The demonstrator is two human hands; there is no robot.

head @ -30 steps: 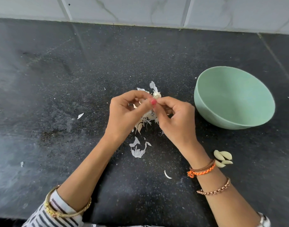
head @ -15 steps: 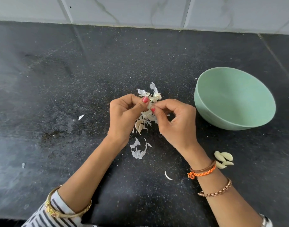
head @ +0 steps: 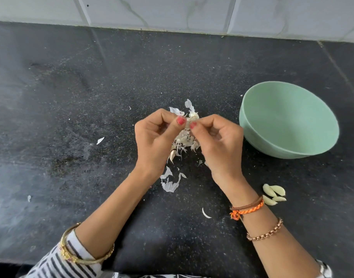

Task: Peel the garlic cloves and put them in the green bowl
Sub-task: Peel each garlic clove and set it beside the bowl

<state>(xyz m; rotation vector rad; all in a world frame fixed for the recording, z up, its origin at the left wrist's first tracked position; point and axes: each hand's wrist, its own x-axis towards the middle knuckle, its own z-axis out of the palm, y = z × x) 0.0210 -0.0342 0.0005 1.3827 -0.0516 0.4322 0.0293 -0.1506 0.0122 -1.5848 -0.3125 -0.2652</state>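
Pinching one garlic clove [head: 187, 124] between both thumbs, held just above the black bench [head: 71, 109]. Left hand [head: 155, 139] curled, thumb and forefinger clamped on the clove's left side; right hand [head: 220, 141] curled likewise, thumb tip pressed to the clove's right side, so both grips were closed on the same clove. Thumb tips nearly touching each other. Could not tell how much skin remained on that clove, most of it hidden by the thumbs.

Beneath and behind the hands lay a heap of papery garlic skins [head: 184, 141], with a further torn skin [head: 170, 183] closer to the body, between the two forearms. Small loose flakes scattered over the bench, among them one sliver [head: 100, 140] off to the left and a curved sliver [head: 206, 213] near the right wrist.

Stood to the right of the hands, near but apart from the right hand, was the green bowl [head: 288, 155], upright; nothing seen inside it. Lay on the bench just beside the right wrist, nearer the body than the bowl, four peeled cloves [head: 273, 194] in a tight cluster, outside the bowl.

Wore a striped sleeve and gold bangles [head: 81, 255] on the left forearm, an orange thread band [head: 248, 209] and a chain bracelet [head: 266, 233] on the right. Ran along the far edge of the bench, a pale tiled wall [head: 172, 11].
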